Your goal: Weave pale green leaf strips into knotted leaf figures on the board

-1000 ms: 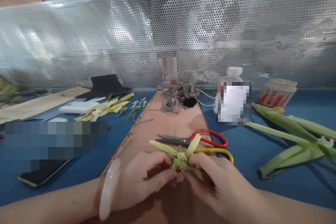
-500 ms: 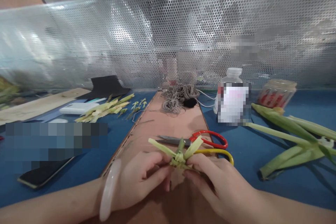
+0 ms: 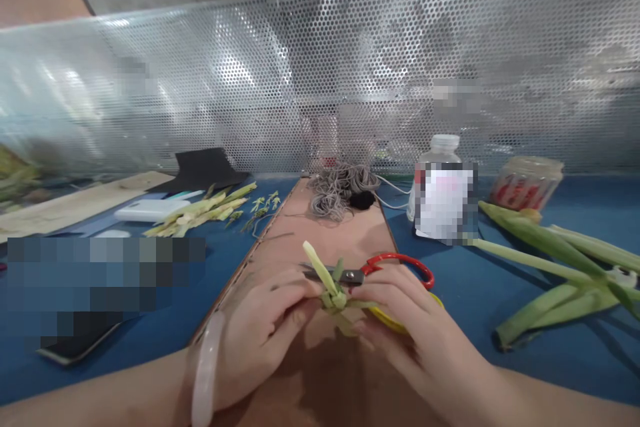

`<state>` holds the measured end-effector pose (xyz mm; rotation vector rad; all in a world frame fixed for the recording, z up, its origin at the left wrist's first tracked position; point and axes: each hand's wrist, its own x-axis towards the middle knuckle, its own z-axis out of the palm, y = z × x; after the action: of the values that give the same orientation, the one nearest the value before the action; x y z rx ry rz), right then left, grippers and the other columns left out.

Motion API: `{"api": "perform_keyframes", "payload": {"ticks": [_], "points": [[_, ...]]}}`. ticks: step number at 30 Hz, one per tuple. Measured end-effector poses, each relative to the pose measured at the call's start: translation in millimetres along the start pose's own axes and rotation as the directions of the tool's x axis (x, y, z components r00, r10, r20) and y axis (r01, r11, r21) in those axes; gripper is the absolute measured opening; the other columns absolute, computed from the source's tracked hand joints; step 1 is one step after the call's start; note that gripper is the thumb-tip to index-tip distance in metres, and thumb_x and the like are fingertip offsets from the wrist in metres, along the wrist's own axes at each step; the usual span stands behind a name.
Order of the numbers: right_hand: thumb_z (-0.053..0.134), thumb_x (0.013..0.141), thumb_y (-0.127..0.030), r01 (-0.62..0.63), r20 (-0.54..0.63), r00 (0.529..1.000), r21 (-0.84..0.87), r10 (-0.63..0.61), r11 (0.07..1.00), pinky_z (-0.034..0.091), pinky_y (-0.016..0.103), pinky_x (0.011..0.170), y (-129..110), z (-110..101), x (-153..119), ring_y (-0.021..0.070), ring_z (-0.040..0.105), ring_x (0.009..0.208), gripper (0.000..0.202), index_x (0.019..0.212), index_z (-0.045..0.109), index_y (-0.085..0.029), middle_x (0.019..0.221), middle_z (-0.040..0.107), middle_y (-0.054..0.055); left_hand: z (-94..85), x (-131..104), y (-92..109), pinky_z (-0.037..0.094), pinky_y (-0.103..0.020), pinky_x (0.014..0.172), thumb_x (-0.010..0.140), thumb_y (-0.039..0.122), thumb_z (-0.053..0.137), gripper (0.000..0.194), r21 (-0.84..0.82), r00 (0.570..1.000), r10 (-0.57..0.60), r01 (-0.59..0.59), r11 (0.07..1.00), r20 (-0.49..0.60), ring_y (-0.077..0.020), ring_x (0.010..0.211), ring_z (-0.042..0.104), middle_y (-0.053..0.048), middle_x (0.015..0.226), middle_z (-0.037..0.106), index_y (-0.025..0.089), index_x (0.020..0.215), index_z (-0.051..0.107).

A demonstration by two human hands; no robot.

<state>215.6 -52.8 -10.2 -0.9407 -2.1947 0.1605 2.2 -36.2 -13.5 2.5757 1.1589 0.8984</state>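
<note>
A small knotted piece of pale green plant strips (image 3: 334,299), which look like corn husk, is held low over the brown board. My left hand (image 3: 273,330) pinches its left side between thumb and fingers; a pale bangle circles that wrist. One light strip sticks up to the left, and a short darker one stands beside it. At the right, a thin strip runs to the fingers of my right hand (image 3: 407,320), which are closed around its end; the fingertips are partly hidden. Scissors (image 3: 354,276) with one red and one yellow handle lie just behind, partly covered by my right hand.
Grey cord (image 3: 340,187) lies heaped at the board's far end. Cut husk strips (image 3: 205,210) and a white box (image 3: 150,209) are at left. A bottle (image 3: 444,147), a jar (image 3: 527,183) and long green leaves (image 3: 560,280) stand or lie at right. A perforated metal panel (image 3: 320,80) rises behind.
The strip that stuck up to the right is now out of sight or folded down by my right hand. The left strip stands steeper, and my right hand covers more of the scissor handles.
</note>
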Motion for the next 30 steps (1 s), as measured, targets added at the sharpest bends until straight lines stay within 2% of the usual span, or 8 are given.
{"api": "perform_keyframes", "payload": {"ticks": [3,8,12,16,19,23,30], "points": [[0.045,0.083,-0.016,-0.002,0.031,1.0,-0.001,0.002,1.0,0.046,0.029,0.073,-1.3,-0.9,1.4,0.0161,0.054,0.083,0.017,0.097,0.052,-0.022,0.086,0.06,0.002,-2.3,0.3,4.2,0.045,-0.021,0.078,0.081,0.016,0.044,0.015,-0.003,0.999,0.037,-0.037,0.999,0.009,-0.0117,0.08,0.059,0.001,0.085,0.063,0.022,0.089,0.056],[0.04,0.084,-0.013,0.02,0.082,0.996,-0.012,-0.019,1.0,0.042,0.034,0.075,0.0,1.2,-0.7,0.0161,0.053,0.074,0.016,0.084,0.055,-0.019,0.074,0.058,0.003,-6.7,1.5,9.4,0.045,-0.019,0.076,0.081,0.013,0.043,0.017,-0.027,0.995,0.096,-0.095,0.995,0.016,-0.0112,0.081,0.059,0.0,0.086,0.063,0.02,0.087,0.057],[0.038,0.082,-0.009,-0.024,0.071,0.997,0.043,0.021,0.999,0.042,0.03,0.068,-1.4,-1.6,0.6,0.0132,0.05,0.065,0.018,0.073,0.052,-0.018,0.065,0.054,0.001,-9.2,2.4,11.1,0.044,-0.021,0.077,0.081,0.014,0.042,0.021,0.002,0.995,0.083,-0.083,0.997,0.054,-0.0132,0.085,0.058,-0.001,0.089,0.063,0.022,0.093,0.058],[0.038,0.083,-0.012,-0.086,0.037,0.996,0.074,0.083,0.994,0.041,0.026,0.061,-6.4,-6.7,5.3,0.0125,0.047,0.061,0.023,0.061,0.045,-0.018,0.06,0.053,0.001,-11.6,5.2,12.5,0.043,-0.022,0.078,0.081,0.015,0.041,0.022,0.003,0.993,0.095,-0.095,0.995,0.067,-0.0144,0.084,0.058,-0.002,0.09,0.063,0.022,0.091,0.059],[0.039,0.083,-0.015,-0.126,0.056,0.991,0.081,0.121,0.989,0.039,0.024,0.055,-8.0,-8.4,6.5,0.0123,0.048,0.06,0.025,0.058,0.041,-0.019,0.059,0.052,0.0,-11.6,7.4,12.7,0.043,-0.022,0.076,0.082,0.017,0.041,0.02,-0.02,0.993,0.047,-0.045,0.999,0.109,-0.0146,0.083,0.057,-0.002,0.089,0.063,0.021,0.089,0.059],[0.036,0.086,-0.019,-0.208,0.115,0.975,0.145,0.192,0.967,0.034,0.021,0.046,-6.5,-8.1,3.7,0.0092,0.043,0.047,0.026,0.06,0.041,-0.019,0.052,0.047,-0.003,-11.1,9.0,14.5,0.043,-0.022,0.073,0.084,0.022,0.039,0.019,-0.067,0.987,-0.042,0.053,0.996,0.156,-0.0145,0.08,0.057,-0.001,0.083,0.063,0.02,0.085,0.058],[0.033,0.088,-0.025,-0.31,0.155,0.947,0.221,0.281,0.924,0.031,0.02,0.04,-2.8,-7.2,3.6,0.0083,0.039,0.042,0.029,0.062,0.044,-0.019,0.049,0.045,-0.003,-9.5,8.0,13.1,0.041,-0.021,0.071,0.084,0.023,0.041,0.018,-0.106,0.989,-0.055,0.07,0.992,0.136,-0.0131,0.074,0.056,0.0,0.076,0.063,0.019,0.077,0.057]]}}
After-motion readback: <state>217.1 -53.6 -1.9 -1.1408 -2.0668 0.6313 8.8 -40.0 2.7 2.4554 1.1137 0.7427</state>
